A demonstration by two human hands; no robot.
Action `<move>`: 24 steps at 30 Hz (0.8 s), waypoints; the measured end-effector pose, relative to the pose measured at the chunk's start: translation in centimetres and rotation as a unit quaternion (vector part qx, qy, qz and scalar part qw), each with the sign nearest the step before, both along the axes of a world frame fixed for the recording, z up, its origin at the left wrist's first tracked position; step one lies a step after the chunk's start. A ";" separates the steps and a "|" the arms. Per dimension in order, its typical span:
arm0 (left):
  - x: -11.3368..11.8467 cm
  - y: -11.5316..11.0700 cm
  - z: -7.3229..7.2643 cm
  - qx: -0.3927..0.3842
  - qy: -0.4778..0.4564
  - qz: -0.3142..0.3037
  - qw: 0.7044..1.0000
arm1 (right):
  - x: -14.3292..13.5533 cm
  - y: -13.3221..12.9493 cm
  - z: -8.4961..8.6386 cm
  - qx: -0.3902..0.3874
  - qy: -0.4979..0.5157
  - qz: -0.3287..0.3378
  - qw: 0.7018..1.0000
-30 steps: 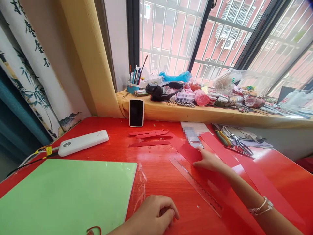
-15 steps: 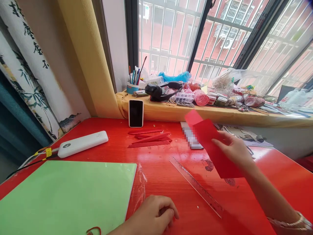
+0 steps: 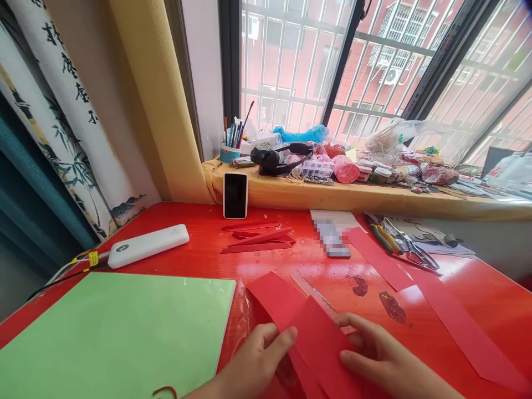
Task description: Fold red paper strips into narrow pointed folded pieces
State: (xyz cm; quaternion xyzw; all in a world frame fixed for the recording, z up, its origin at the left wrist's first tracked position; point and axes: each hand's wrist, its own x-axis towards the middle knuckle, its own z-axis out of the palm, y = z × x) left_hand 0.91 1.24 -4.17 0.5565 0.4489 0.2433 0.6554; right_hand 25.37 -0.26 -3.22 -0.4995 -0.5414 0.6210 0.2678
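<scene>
Red paper pieces [image 3: 320,343] overlap at the bottom centre, between my two hands. My left hand [image 3: 260,354] pinches their left edge between thumb and fingers. On the right edge, my right hand [image 3: 369,349] grips the same paper, thumb on top. Partly under the paper lies a clear ruler [image 3: 313,291]. Long red paper strips [image 3: 461,327] rest on the table to the right, one of them reaching up towards the scissors. Several narrow folded red strips [image 3: 257,238] are piled near the phone.
A green board [image 3: 120,332] covers the left front, with a white power bank [image 3: 148,246] behind it. A phone [image 3: 235,195] leans on the sill. Scissors [image 3: 411,249] and pliers [image 3: 385,238] lie at the right back. Craft supplies crowd the windowsill [image 3: 266,191].
My right hand has brought red paper down and left to the centre. My left hand has taken hold of it. Long red strips now lie on the right, and the scissors and pliers are uncovered.
</scene>
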 end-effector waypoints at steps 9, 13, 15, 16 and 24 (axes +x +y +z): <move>0.1 -0.2 -0.2 0.003 0.023 0.011 1.000 | -2.2 2.6 2.1 0.208 -0.187 -0.013 0.960; 0.0 -0.2 0.1 0.016 0.037 0.000 0.999 | -1.6 5.0 1.2 0.239 -0.233 -0.021 0.942; -0.2 -0.2 0.0 0.019 0.050 -0.001 0.999 | 0.5 7.9 1.1 0.250 -0.293 -0.076 0.920; -0.2 -0.2 -0.1 0.021 0.057 -0.001 0.998 | 1.9 9.7 1.2 0.249 -0.332 -0.119 0.902; -0.3 0.4 -1.1 0.026 0.093 -0.016 0.995 | 12.0 17.8 -0.6 0.135 -0.549 -0.349 0.747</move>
